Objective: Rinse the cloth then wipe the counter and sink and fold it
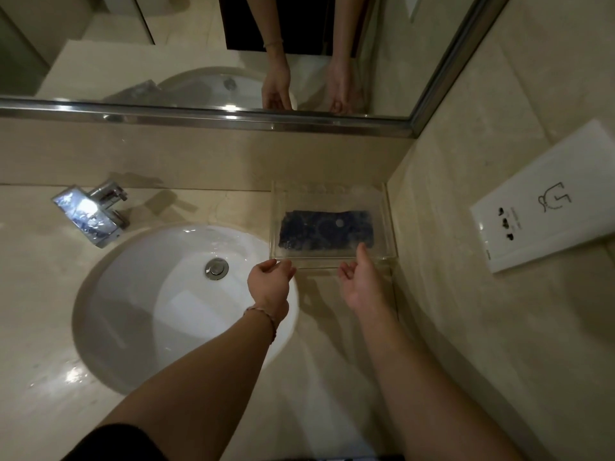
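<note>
the scene is dimly and warmly lit, and a soft, slightly grainy picture is given. bright glare is thrown off the chrome faucet (91,214) and off wet patches of the counter (50,377) at lower left. the white sink (139,294) is rendered as the brightest area, with a pale reflected rectangle inside it. soft shadows are cast beneath both forearms. straight lines, such as the mirror frame (206,119), are bent by wide-angle distortion, and the corners are darkened.

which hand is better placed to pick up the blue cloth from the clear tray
Right, probably. The right hand sits at the near rim of the tray, its thumb reaching toward the near edge of the cloth. The left hand hovers by the tray's near left corner, over the sink, farther from the cloth.
</note>
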